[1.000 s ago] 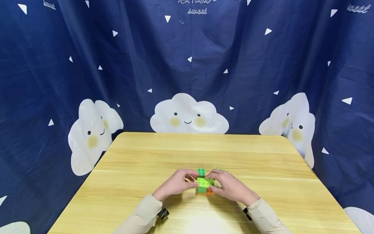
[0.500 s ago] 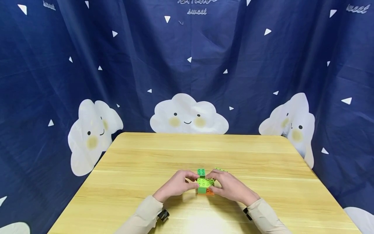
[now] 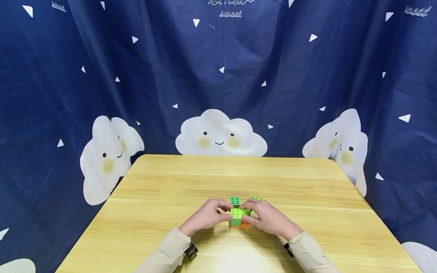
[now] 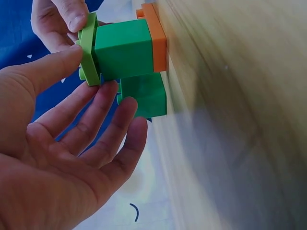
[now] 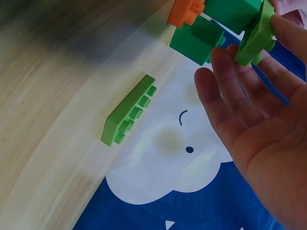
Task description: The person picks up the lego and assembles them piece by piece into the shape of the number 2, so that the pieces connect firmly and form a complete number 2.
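A light green flat toy brick [image 3: 236, 213] lies on top of a green block [image 4: 124, 50], which stands on an orange flat brick [image 4: 154, 38]. My left hand [image 3: 206, 216] pinches the left end of the light green brick between thumb and index finger; its other fingers are spread. At the right end, my right hand [image 3: 269, 218] pinches the same brick with thumb and fingers. In the right wrist view that end of the light green brick [image 5: 256, 36] overhangs the green block. Right behind stands a second green block [image 5: 196, 40], with studs on top.
Another light green flat brick [image 5: 127, 112] lies on the wooden table [image 3: 164, 189], behind my right hand. A dark blue curtain [image 3: 153, 76] with white clouds hangs around the table's far edge and sides.
Both hands stay at the light green brick with almost no movement. The bricks look the same as before.
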A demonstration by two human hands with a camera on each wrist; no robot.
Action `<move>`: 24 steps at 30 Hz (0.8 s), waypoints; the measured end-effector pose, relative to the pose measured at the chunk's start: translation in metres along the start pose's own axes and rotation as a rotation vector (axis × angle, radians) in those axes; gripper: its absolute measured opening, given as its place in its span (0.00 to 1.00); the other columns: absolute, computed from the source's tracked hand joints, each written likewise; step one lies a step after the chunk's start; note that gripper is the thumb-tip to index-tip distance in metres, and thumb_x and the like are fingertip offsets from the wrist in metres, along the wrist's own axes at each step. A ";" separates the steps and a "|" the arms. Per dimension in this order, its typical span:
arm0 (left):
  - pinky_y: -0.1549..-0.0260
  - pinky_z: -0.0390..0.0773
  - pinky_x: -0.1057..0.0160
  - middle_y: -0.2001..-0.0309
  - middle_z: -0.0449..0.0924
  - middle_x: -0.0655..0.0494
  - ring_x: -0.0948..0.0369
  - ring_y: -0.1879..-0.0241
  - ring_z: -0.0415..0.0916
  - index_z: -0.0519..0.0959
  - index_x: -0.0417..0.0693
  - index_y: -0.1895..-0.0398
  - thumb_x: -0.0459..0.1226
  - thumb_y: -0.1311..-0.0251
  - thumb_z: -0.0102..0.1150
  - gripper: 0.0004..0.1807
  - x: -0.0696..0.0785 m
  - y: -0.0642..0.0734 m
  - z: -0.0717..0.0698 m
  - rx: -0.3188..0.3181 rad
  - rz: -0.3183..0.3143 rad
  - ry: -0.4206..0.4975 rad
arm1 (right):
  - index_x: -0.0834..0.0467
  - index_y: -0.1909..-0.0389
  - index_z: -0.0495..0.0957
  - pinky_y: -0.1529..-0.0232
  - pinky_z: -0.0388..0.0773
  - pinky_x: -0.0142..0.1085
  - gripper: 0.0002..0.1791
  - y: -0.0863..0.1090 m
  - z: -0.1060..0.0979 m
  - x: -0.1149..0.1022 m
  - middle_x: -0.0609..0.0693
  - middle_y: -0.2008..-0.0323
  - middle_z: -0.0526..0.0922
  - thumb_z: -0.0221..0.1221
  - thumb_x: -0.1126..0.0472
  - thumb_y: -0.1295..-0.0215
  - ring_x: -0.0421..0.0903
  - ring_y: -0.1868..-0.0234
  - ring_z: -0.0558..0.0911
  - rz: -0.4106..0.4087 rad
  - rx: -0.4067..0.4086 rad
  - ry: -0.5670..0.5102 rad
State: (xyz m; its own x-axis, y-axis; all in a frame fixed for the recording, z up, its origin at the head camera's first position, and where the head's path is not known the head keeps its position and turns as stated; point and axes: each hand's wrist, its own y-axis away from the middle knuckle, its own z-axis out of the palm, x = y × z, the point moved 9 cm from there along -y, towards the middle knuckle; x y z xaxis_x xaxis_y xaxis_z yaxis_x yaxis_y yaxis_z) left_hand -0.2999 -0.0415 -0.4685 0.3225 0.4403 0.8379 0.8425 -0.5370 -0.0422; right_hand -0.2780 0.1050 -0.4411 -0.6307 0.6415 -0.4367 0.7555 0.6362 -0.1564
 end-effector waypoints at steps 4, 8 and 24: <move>0.56 0.82 0.69 0.55 0.84 0.63 0.66 0.54 0.79 0.86 0.48 0.48 0.40 0.35 0.69 0.14 0.000 0.000 0.001 0.000 0.000 -0.007 | 0.54 0.39 0.81 0.39 0.79 0.48 0.20 0.001 0.001 0.001 0.48 0.43 0.83 0.59 0.49 0.25 0.48 0.41 0.82 0.010 -0.007 -0.010; 0.55 0.82 0.69 0.55 0.84 0.63 0.67 0.55 0.79 0.86 0.48 0.48 0.40 0.35 0.69 0.14 0.000 -0.001 0.001 0.000 -0.003 -0.002 | 0.54 0.39 0.81 0.37 0.77 0.51 0.20 0.001 0.001 0.003 0.50 0.42 0.83 0.60 0.49 0.25 0.52 0.38 0.80 0.026 -0.014 -0.023; 0.57 0.81 0.68 0.56 0.85 0.59 0.63 0.56 0.79 0.86 0.46 0.49 0.38 0.36 0.69 0.13 0.001 0.001 0.000 0.011 -0.010 0.004 | 0.55 0.40 0.82 0.35 0.75 0.53 0.19 0.000 0.000 0.001 0.52 0.43 0.84 0.60 0.51 0.26 0.57 0.36 0.79 0.007 -0.004 -0.032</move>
State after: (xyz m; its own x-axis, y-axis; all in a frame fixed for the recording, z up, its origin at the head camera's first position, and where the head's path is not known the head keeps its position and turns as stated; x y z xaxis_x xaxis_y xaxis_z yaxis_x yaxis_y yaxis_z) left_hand -0.2987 -0.0410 -0.4677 0.3122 0.4423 0.8408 0.8506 -0.5243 -0.0399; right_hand -0.2790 0.1055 -0.4417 -0.6192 0.6320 -0.4660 0.7591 0.6335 -0.1494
